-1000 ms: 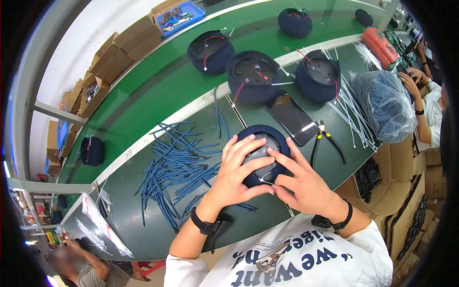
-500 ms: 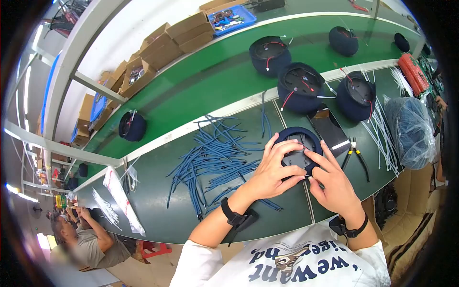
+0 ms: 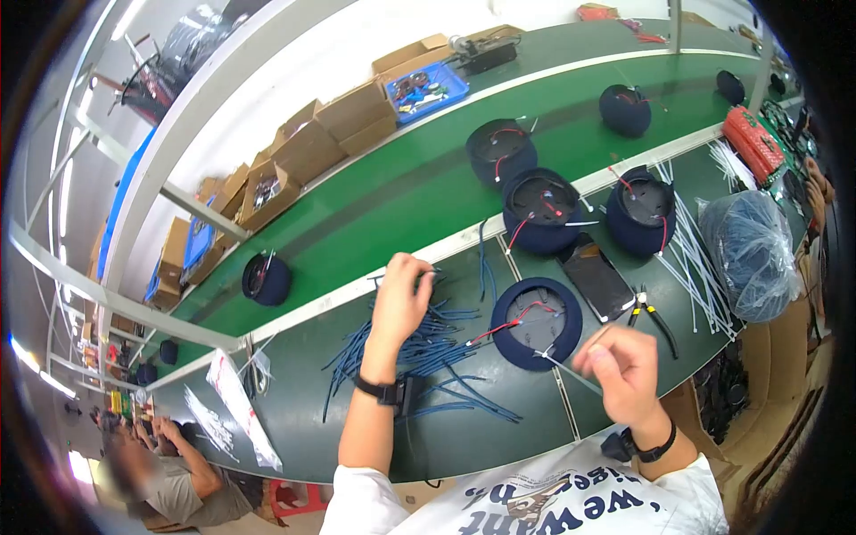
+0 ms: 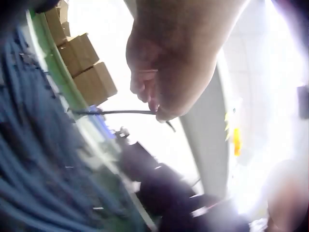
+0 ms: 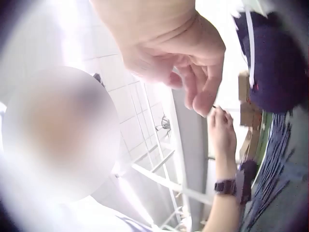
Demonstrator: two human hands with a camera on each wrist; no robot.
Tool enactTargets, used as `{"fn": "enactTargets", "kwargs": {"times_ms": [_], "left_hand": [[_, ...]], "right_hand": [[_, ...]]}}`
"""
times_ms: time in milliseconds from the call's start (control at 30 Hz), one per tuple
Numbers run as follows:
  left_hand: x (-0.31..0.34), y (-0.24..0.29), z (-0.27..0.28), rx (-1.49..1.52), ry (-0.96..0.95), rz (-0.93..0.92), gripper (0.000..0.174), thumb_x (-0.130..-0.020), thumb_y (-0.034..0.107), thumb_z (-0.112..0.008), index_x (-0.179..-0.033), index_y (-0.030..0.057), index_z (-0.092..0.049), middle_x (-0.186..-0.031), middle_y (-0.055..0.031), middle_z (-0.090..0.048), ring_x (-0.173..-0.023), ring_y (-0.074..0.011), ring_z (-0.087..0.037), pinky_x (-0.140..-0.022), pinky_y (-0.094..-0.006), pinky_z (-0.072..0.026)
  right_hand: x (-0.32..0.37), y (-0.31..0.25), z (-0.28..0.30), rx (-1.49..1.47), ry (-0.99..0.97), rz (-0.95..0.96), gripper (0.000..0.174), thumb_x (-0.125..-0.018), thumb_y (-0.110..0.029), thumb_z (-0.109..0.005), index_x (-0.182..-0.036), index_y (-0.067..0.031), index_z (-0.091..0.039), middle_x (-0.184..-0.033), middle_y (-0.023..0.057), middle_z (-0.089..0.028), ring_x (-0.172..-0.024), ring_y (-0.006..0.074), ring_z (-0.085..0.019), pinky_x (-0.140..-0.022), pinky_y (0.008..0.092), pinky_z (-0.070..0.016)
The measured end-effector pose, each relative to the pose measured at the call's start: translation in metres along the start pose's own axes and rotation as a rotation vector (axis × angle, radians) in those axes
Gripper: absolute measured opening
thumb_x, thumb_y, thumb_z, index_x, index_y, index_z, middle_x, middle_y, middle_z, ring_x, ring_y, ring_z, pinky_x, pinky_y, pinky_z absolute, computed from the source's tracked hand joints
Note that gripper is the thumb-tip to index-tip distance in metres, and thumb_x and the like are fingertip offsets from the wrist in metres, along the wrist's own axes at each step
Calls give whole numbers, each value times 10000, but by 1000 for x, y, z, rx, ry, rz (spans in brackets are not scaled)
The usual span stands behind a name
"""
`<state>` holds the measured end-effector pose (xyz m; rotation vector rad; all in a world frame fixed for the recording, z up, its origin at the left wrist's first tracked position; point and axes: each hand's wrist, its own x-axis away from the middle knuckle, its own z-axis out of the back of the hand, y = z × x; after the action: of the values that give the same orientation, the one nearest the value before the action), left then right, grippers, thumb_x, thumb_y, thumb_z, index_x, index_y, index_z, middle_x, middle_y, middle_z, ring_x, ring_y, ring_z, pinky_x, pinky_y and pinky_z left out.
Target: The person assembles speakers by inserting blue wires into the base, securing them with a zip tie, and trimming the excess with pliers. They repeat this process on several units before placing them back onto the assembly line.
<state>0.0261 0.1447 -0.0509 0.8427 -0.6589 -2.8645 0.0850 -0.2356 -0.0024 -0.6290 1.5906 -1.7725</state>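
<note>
Landmark: the round padded part (image 3: 572, 323). It rests on the worktop (image 3: 312, 446), hollow face up, with red wires (image 3: 486, 337) running out over its left rim and a white tie (image 3: 578, 373) projecting from its near edge.

Step in hand, by my judgement: a single strip is being handled at the pile. My left hand (image 3: 399, 308) is above the pile of blue strips (image 3: 370, 343), left of the landmark, and pinches one dark strip (image 4: 128, 112) between its fingertips. My right hand (image 3: 624, 379) is at the landmark's near right, fingers loosely curled; I see nothing in its grasp.

Next-move requirement, as judged: maintain the pinch, lift the strip free of its neighbours, and avoid snagging the wires or the tie. The pliers (image 3: 658, 323), right of the landmark, are not in use.

Markings: my shirt (image 3: 481, 499), nearest me from the landmark, carries inverted lettering. "want" is legible; "we" and part of a word, "iger", are also readable. The smaller print is illegible. I can read no brand on the tools or parts.
</note>
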Motion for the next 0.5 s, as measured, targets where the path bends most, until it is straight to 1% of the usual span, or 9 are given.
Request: {"fn": "enactTargets", "kwargs": {"times_ms": [67,100,133,233,267,333,367,433,500], "left_hand": [[-5,38,19,444,191,171,64,-1035,25,-641,-1096,6,-638,-1002,-61,-666,-836,-98,-639,-722,-259,-531],[-4,69,26,651,199,181,75,-1037,21,-638,-1104,-6,-619,-1010,-78,-677,-821,-106,-652,-694,-252,-535],[-1,101,32,859,208,197,88,-1039,17,-635,-1113,-17,-600,-1018,-94,-689,-807,-115,-665,-666,-246,-540],[20,145,14,994,69,216,123,-1001,-46,-667,-1097,-22,-595,-1058,-155,-723,-824,-149,-735,-580,-227,-546],[26,154,5,1102,59,278,143,-972,-75,-697,-1092,-54,-623,-1032,-129,-743,-922,-157,-751,-790,-269,-618],[32,159,-7,1094,7,335,112,-980,-53,-709,-1061,-49,-631,-980,-125,-752,-868,-172,-769,-677,-252,-615],[35,158,-11,1135,-38,362,99,-993,-38,-695,-1067,-43,-629,-976,-146,-752,-841,-175,-767,-612,-249,-590],[39,154,-20,1213,-123,412,75,-1019,-10,-668,-1077,-32,-626,-968,-188,-754,-788,-182,-764,-482,-243,-542],[36,152,-22,1225,-186,455,83,-1031,16,-663,-1087,-44,-651,-949,-183,-759,-775,-191,-764,-481,-257,-560]], "right_hand": [[-4,-3,-14,-297,-256,-270,302,-1103,-226,-553,-1205,22,-692,-1396,196,-645,-1177,223,-679,-942,361,-564],[-10,-3,-27,-448,-386,-360,366,-1141,-246,-493,-1319,23,-666,-1438,184,-623,-1219,220,-664,-976,371,-564],[-16,11,-48,-665,-443,-281,425,-1166,-271,-446,-1432,17,-611,-1481,176,-595,-1275,234,-641,-1024,391,-557],[-34,-1,-85,-884,41,15,519,-1175,-328,-413,-1560,14,-471,-1534,175,-546,-1379,270,-567,-1096,422,-518],[-43,-13,-84,-898,174,170,502,-1169,-358,-422,-1497,15,-496,-1514,192,-548,-1415,271,-525,-1151,456,-464],[-43,-9,-63,-832,251,230,423,-1168,-364,-423,-1354,3,-516,-1380,199,-625,-1296,270,-614,-1140,464,-466],[-42,-2,-60,-894,297,314,343,-1173,-363,-404,-1216,-40,-513,-1155,163,-681,-1137,263,-682,-1112,446,-486],[-37,4,-40,-1188,83,393,304,-1176,-334,-407,-1220,-52,-512,-879,54,-541,-824,151,-582,-822,344,-523],[-34,3,-36,-1313,107,355,297,-1174,-304,-414,-1283,-46,-515,-863,19,-452,-739,104,-465,-693,306,-463]]}}
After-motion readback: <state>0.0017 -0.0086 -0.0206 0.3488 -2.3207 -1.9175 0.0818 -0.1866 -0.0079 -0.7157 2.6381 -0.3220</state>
